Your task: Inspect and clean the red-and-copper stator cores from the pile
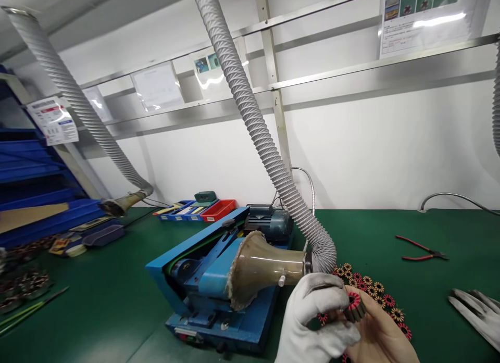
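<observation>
A small slotted motor core (354, 307) with a red end face and dark sides is between my two hands, low and right of centre in the head view. My left hand (312, 316) wears a white glove, its thumb and fingers closed around the core's left side. My right hand (380, 326) is bare and closed against the core from the right, its fingers partly hidden behind it. Behind and beside the hands, several similar cores (378, 287) with tan or red end faces lie close together on the green table (390, 230).
A blue belt sander (219, 279) with a funnel-shaped suction hood (265, 266) and grey hose (253, 113) stands left of my hands. Red-handled pliers (424, 251) and a white glove (478, 311) lie to the right. Small red (219, 210) and blue bins stand behind the machine.
</observation>
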### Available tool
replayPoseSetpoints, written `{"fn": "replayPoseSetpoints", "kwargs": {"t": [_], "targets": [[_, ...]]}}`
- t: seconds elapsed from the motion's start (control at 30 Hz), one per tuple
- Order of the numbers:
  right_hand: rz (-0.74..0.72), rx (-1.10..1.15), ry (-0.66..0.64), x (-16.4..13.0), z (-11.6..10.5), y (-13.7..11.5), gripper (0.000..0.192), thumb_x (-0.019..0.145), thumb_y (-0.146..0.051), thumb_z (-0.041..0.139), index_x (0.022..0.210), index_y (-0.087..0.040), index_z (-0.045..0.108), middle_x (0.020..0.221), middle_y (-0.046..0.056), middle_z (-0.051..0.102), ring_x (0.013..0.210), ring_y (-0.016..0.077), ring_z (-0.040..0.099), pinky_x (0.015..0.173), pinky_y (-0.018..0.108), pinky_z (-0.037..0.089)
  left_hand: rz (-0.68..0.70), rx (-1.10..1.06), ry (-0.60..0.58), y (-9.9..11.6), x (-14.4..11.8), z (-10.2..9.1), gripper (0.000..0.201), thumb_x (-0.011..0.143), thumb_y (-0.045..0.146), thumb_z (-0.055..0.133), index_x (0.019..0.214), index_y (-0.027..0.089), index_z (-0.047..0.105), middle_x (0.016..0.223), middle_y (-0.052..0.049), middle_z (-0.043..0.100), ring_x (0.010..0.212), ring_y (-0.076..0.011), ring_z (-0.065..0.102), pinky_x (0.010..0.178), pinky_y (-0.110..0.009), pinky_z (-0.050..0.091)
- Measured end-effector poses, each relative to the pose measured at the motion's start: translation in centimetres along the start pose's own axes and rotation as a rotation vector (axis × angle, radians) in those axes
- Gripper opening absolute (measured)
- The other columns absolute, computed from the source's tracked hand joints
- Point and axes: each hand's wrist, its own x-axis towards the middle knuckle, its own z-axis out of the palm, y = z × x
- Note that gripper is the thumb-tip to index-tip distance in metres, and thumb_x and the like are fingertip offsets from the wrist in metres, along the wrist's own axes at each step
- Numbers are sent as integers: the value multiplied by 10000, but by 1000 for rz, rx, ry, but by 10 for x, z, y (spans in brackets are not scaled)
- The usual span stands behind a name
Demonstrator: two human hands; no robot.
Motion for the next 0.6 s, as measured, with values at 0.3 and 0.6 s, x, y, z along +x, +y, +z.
{"fn": "replayPoseSetpoints", "kwargs": {"t": [0.3,0.6], "targets": [[4,14,-59,3,12,-2,410,591,-300,943,743,-193,578,655,-23,651,583,119,627,593,218,501,-72,-181,293,7,1,1,119,768,325,780,682,242,780,757,-11,734,787,-167,665,776,-203,522],[-80,-115,66,-3,17,-6,480,558,-297,950,733,-204,513,745,-21,639,622,113,607,557,198,464,-347,-85,-10,5,-1,-7,443,596,12,747,960,257,810,1083,-58,766,1023,-241,693,915,-249,527]]}}
